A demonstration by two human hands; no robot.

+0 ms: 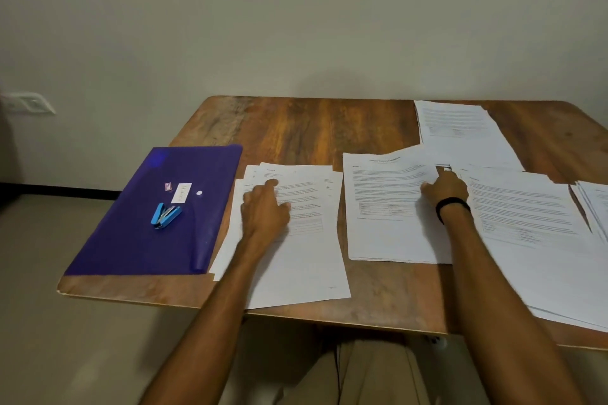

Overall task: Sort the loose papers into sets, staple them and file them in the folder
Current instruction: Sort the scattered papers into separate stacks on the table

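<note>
At the left of the bench [312, 128] the purple folder [131, 240] lies flat with the blue stapler [165, 214] on top, and just beside it the left hand [263, 207] rests palm down, fingers loosely spread, pinning the left pile [296, 266]. The right hand [447, 189] stretches its forefinger onto the far right corner of the middle pile [385, 207], other fingers tucked, gripping nothing. To my eye sorting goes best by squaring each pile and keeping it apart from the right pile [533, 223] crowding close.
</note>
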